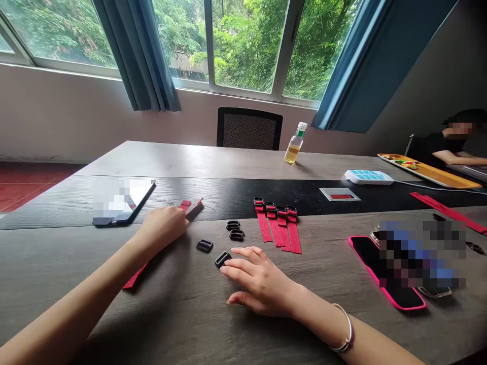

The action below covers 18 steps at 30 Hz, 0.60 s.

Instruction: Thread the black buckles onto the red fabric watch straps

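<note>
My left hand (pixel 167 223) is closed, palm down, over the left part of the table. Short red strap ends (pixel 185 205) stick out beyond its fingers, and a loose thread trails from one. More red webbing (pixel 135 279) shows below my left wrist. My right hand (pixel 254 281) is spread, its fingertips at a black slide buckle (pixel 222 260); whether they touch it is hard to tell. Another slide buckle (pixel 204 246) lies to its left. Two black hook-shaped clips (pixel 235 230) lie just behind. Several red straps with black buckles (pixel 281 228) lie side by side further right.
A pink-edged phone (pixel 388 274) lies at the right near blurred items. Behind it are a white power strip (pixel 368 177), a small flat case (pixel 340 194) and a long red strap (pixel 449 212). A bottle (pixel 295 144) stands at the back. A person sits far right.
</note>
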Each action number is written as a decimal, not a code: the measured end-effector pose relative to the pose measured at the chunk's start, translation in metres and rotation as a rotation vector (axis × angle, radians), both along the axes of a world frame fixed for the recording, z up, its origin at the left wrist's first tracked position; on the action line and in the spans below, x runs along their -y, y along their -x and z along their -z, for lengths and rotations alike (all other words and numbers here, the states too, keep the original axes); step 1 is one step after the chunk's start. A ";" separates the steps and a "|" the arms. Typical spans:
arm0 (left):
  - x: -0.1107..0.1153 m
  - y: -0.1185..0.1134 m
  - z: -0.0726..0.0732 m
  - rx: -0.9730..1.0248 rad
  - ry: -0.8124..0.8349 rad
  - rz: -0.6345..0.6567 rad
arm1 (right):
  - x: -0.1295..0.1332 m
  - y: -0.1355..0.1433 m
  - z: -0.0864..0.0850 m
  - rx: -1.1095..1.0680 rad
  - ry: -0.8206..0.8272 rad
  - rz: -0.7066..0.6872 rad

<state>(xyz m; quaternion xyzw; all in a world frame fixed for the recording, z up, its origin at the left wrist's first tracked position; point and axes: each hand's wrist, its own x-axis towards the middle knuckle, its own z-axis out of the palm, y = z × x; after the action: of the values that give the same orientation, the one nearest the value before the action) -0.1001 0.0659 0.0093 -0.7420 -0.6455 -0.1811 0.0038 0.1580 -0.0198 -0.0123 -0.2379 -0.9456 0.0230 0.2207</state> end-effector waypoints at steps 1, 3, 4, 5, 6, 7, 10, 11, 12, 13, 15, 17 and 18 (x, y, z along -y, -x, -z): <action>-0.004 0.004 -0.001 0.034 0.015 -0.002 | 0.000 0.000 -0.001 -0.034 -0.026 -0.002; -0.008 0.010 -0.007 0.136 0.052 0.084 | 0.000 0.000 -0.003 -0.099 -0.081 -0.011; -0.007 0.010 -0.012 0.214 0.089 0.163 | 0.000 0.000 -0.005 -0.128 -0.107 -0.014; -0.004 0.008 -0.018 0.305 0.134 0.249 | 0.001 0.000 -0.008 -0.154 -0.131 -0.014; 0.000 0.004 -0.024 0.405 0.197 0.329 | 0.003 0.001 -0.011 -0.178 -0.154 -0.013; 0.006 -0.003 -0.031 0.500 0.264 0.382 | 0.004 0.001 -0.013 -0.197 -0.176 -0.013; 0.029 -0.030 -0.049 0.710 0.482 0.449 | 0.010 0.002 -0.019 -0.210 -0.247 -0.025; 0.037 -0.039 -0.053 0.781 0.558 0.455 | 0.012 0.003 -0.020 -0.202 -0.274 -0.032; 0.044 -0.047 -0.057 0.817 0.656 0.461 | 0.014 0.003 -0.021 -0.191 -0.305 -0.037; 0.051 -0.054 -0.060 0.856 0.699 0.469 | 0.016 0.003 -0.021 -0.187 -0.335 -0.038; 0.061 -0.062 -0.062 0.862 0.748 0.499 | 0.021 0.004 -0.022 -0.199 -0.383 -0.042; 0.068 -0.066 -0.061 0.776 0.670 0.538 | 0.025 0.004 -0.023 -0.237 -0.403 -0.049; 0.071 -0.067 -0.060 0.704 0.598 0.562 | 0.027 0.005 -0.024 -0.262 -0.405 -0.050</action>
<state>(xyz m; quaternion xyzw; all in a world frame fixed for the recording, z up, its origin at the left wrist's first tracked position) -0.0328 -0.0047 0.0690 -0.7493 -0.4077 -0.2211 -0.4728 0.1535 -0.0465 0.0119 -0.1601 -0.8998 -0.1307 0.3841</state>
